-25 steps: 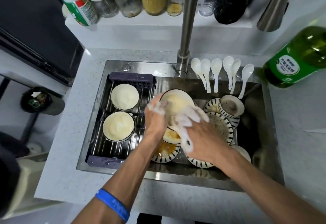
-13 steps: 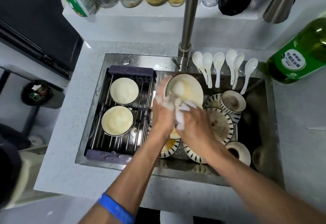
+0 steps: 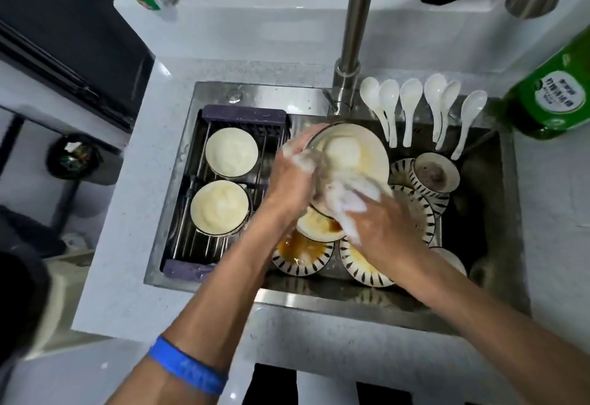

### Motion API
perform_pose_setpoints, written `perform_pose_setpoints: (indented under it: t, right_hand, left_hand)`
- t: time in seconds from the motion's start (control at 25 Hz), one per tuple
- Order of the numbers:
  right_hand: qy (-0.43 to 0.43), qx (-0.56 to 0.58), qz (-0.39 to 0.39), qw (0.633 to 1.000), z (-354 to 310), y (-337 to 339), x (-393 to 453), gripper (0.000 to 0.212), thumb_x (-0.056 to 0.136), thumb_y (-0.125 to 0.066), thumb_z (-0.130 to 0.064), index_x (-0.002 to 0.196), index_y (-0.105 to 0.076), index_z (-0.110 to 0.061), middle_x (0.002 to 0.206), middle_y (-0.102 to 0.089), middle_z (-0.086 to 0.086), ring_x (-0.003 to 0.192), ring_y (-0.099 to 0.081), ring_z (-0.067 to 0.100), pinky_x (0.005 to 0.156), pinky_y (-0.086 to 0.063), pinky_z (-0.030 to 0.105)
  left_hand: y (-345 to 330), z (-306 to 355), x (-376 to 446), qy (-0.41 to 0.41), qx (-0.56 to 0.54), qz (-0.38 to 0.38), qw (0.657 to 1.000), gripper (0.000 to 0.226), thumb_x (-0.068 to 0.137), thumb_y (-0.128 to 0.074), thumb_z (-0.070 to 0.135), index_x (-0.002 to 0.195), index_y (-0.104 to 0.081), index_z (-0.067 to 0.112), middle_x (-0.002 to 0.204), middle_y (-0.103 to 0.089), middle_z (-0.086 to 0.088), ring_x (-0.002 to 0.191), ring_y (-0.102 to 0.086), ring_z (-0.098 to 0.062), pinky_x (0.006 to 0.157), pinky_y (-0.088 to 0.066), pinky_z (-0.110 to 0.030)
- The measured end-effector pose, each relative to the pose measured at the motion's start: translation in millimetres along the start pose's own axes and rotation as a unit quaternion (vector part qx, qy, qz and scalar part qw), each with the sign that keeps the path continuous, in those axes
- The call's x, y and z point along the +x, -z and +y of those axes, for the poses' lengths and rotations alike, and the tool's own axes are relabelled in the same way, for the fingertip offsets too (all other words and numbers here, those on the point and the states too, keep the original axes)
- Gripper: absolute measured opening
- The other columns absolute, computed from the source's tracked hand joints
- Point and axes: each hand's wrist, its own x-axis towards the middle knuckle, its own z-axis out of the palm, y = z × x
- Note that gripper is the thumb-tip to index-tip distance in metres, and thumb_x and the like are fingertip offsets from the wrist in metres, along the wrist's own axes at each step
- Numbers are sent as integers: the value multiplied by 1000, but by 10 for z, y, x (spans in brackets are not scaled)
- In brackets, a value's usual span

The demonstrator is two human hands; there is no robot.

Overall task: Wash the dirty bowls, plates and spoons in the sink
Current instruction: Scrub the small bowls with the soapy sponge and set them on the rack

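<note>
My left hand (image 3: 292,178) grips the left rim of a soapy white plate (image 3: 367,155), held tilted over the steel sink (image 3: 313,291). My right hand (image 3: 383,229) holds a foamy white cloth (image 3: 349,206) against the plate's lower edge. Below them lie several dirty striped bowls and plates, one bowl (image 3: 300,253) smeared with brown sauce, another bowl (image 3: 435,174) stacked at the right. Two soaped bowls (image 3: 231,152) (image 3: 220,206) sit on the drying rack (image 3: 245,114) in the sink's left half. Several white spoons (image 3: 410,98) lean on the sink's back edge.
The tap (image 3: 352,37) rises behind the plate. A green detergent bottle (image 3: 555,91) stands at the right on the white counter (image 3: 127,261). Jars and bottles line the shelf (image 3: 255,5) behind. A dark appliance (image 3: 64,37) stands at the left.
Both hands have lifted the plate toward the tap. The right hand with the cloth has moved from the plate's middle down to its lower edge.
</note>
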Motion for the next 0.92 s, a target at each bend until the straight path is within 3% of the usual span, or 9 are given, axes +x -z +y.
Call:
perform_pose_setpoints:
  t: [0.16,0.24,0.36,0.44,0.56,0.6,0.68,0.76,0.92]
  right_hand:
    - [-29,9,-54,998,41,-29,-101,38,57,-88,-3,91,-73,-4,102,-70,10,83,-65,25,71,-62,45]
    - [-19,26,-119,992,-29,-24,-85,38,47,-93,-8,81,-76,-9,102,-73,10,86,-71,32,59,-60,38]
    - [-27,21,-77,996,73,-5,-12,25,65,-82,-3,89,-73,-4,95,-73,12,76,-70,31,61,-57,31]
    - [14,-7,-75,997,-8,39,88,21,70,-73,2,90,-73,-4,95,-71,11,73,-68,31,59,-57,34]
    - [-52,4,20,998,132,31,119,27,66,-73,8,90,-67,-3,84,-61,3,69,-62,27,55,-41,19]
    - [-43,16,28,999,142,70,79,30,63,-77,8,90,-69,-2,87,-64,5,74,-65,30,56,-46,17]
    - [36,-26,-4,999,83,89,38,27,53,-84,0,77,-75,-7,95,-73,12,80,-71,36,55,-56,28]
    - [24,-27,14,999,159,97,22,24,56,-81,2,77,-72,-7,89,-71,10,77,-70,36,52,-57,34]
    - [58,-29,39,997,101,118,43,22,61,-73,5,81,-75,-4,101,-72,19,92,-70,41,60,-61,43]
  left_hand:
    - [24,-93,11,2,1,-7,1000,47,93,-43,12,135,-58,25,137,-60,-7,96,-63,-8,73,-54,-16]
    - [24,-54,18,7,61,-89,994,46,90,-48,41,135,-57,34,144,-55,-2,109,-61,-11,90,-55,-32]
    - [28,-155,2,22,27,32,999,57,86,-45,38,139,-57,21,139,-58,-12,120,-60,-25,97,-54,-35]
    - [27,-77,127,33,7,-22,999,50,91,-46,28,137,-57,13,132,-62,-18,117,-62,-34,96,-56,-40]
    - [-121,0,14,-60,-16,15,998,37,99,-46,22,134,-55,14,133,-60,-10,116,-62,-12,101,-50,-27]
    - [-140,-16,5,-102,-9,-4,995,38,99,-47,20,136,-55,16,137,-57,-9,121,-59,-11,103,-48,-26]
    - [-153,-30,55,-70,6,-42,997,40,92,-51,30,131,-61,29,143,-54,-10,130,-54,-23,110,-45,-40]
    - [-142,-32,37,-53,-12,35,998,44,85,-51,35,127,-61,36,142,-55,-12,129,-54,-29,108,-44,-50]
    - [-188,172,-150,-107,71,6,992,50,80,-45,19,115,-61,51,129,-63,-4,111,-61,-18,98,-50,-35]
